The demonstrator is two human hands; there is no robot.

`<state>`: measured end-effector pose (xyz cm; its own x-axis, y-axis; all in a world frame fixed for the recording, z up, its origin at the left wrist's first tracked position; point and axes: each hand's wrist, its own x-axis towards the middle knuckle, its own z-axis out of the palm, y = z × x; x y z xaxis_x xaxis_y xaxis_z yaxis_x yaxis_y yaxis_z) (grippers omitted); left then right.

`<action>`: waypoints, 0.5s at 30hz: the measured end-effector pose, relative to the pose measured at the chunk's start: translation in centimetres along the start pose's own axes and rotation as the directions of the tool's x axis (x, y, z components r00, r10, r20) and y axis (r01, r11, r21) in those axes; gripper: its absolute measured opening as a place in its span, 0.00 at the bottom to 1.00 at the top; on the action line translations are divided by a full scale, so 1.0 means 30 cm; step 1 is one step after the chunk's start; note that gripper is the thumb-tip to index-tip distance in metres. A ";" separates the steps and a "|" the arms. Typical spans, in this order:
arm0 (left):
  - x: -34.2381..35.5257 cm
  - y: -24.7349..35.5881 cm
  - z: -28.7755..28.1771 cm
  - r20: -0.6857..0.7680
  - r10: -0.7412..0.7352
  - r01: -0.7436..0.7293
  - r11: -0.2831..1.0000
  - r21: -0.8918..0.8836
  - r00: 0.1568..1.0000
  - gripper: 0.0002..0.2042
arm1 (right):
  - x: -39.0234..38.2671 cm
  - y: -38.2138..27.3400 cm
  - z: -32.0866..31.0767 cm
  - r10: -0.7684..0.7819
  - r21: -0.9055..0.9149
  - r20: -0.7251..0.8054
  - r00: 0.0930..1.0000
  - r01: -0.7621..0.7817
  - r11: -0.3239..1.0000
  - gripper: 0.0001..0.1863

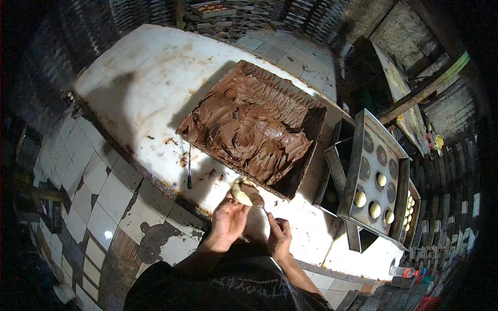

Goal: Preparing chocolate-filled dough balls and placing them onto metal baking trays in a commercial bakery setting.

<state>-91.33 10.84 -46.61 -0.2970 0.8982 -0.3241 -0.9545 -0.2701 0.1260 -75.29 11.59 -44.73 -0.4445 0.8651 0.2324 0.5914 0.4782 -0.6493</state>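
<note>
My left hand [228,223] is below the near edge of the large pan, cupped around a flattened piece of pale dough [240,194] that lies open with brown filling on it. My right hand [279,236] grips the handle of a spoon-like spreader, its brown-coated head [254,198] against the dough; the head's exact shape is hidden under the filling. Just beyond both hands, a deep rectangular pan [303,179] holds a thick, swirled mass of chocolate-brown paste [249,127]. Left of the pan's near corner lies a dark-handled utensil [189,179].
On the right, a tilted metal tray [348,199] with round dark spots carries several pale dough balls [374,209], stacked over other metal trays. Another tray of dough balls [409,210] sits beyond it. The white tabletop [150,67] has brown smears. A bottle [403,272] lies near the right corner.
</note>
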 end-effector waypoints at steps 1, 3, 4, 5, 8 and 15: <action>-0.016 0.021 0.029 -0.109 -0.059 0.057 0.998 -0.023 0.992 0.19 | 0.004 0.027 -0.005 0.412 0.571 -0.053 0.910 -0.311 0.760 0.16; -0.009 0.022 -0.044 -0.072 0.001 0.001 1.000 0.020 0.997 0.15 | -0.003 0.131 -0.011 0.653 0.846 0.113 0.748 -0.418 0.332 0.20; -0.015 0.007 -0.048 -0.069 0.024 -0.021 0.999 0.041 0.997 0.15 | -0.009 0.201 -0.012 0.581 0.754 0.073 0.811 -0.426 0.499 0.25; -0.033 -0.018 -0.052 -0.002 0.017 -0.017 0.998 0.058 1.000 0.13 | -0.026 0.250 0.008 0.403 0.498 -0.033 0.915 -0.335 0.800 0.26; -0.122 -0.119 -0.031 0.014 -0.027 0.026 0.996 0.085 1.000 0.06 | -0.028 0.290 0.018 0.077 0.178 -0.108 0.991 -0.057 0.982 0.27; -0.396 -0.288 -0.012 0.125 -0.064 0.031 0.966 0.255 0.990 0.19 | -0.006 0.129 -0.188 0.132 0.556 0.516 0.846 -0.448 0.700 0.21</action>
<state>-79.58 2.37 -44.20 -0.2293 0.9500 -0.2117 -0.9251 -0.1451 0.3510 -69.14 14.15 -43.19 -0.6455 0.7172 -0.2627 0.2388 -0.1372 -0.9613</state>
